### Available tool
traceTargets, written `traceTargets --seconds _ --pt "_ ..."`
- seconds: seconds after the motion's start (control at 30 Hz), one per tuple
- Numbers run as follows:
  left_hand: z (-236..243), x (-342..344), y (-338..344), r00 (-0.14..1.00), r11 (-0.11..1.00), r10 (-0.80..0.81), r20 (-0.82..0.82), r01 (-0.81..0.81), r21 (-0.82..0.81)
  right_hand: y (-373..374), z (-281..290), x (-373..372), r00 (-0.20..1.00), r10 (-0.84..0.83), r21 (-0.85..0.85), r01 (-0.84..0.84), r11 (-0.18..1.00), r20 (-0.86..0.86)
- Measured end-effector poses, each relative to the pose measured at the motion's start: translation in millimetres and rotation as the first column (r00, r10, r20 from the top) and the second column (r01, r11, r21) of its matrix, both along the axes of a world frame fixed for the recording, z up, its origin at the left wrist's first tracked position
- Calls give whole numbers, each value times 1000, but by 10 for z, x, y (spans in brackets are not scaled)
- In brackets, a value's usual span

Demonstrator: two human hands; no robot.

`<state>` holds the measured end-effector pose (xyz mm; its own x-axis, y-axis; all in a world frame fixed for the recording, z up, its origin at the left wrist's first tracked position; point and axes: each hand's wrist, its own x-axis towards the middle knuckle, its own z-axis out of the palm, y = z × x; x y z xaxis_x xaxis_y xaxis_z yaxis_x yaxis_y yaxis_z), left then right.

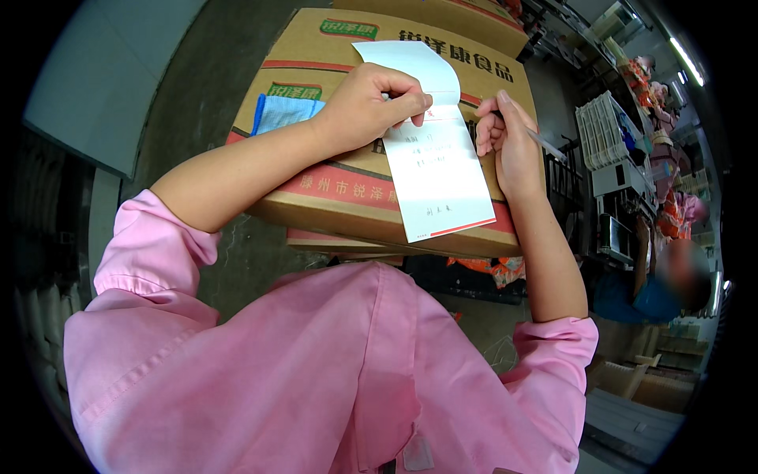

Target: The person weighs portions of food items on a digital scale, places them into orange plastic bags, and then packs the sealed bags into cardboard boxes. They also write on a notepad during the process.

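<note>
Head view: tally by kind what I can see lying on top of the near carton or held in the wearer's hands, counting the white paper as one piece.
White paper: 1
Blue cloth: 1
Pen, in the right hand: 1
Total: 3

In the foreground, one left hand point(383, 99), one right hand point(507, 138), one pen point(547, 146), one white notepad point(444, 178), one light-blue cloth point(288, 114), two pink sleeves point(154, 249), two green logo patches point(349, 30) and at least three cardboard cartons point(294, 52).
</note>
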<state>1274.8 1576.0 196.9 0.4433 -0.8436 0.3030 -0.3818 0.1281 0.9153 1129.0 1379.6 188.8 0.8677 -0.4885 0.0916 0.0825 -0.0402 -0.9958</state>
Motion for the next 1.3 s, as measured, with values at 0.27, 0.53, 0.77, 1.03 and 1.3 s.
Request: traceTargets --seconds 0.27,0.53,0.77,1.03,1.3 --pt "-14 6 -21 1000 1000 13 1 -13 18 83 26 -7 995 98 -35 -99 994 -35" --pt "-15 14 -25 999 999 -32 3 32 8 66 21 3 982 169 -68 -176 982 -89" --pt "-38 52 -11 995 994 -95 10 96 -61 59 7 6 980 187 -19 -189 982 -60" --pt "-38 66 10 990 985 -139 11 139 -107 52 16 -14 978 195 -38 -198 979 -66" --pt "-24 44 22 995 988 -64 73 74 -136 33 -8 3 979 190 -31 -192 981 -68"
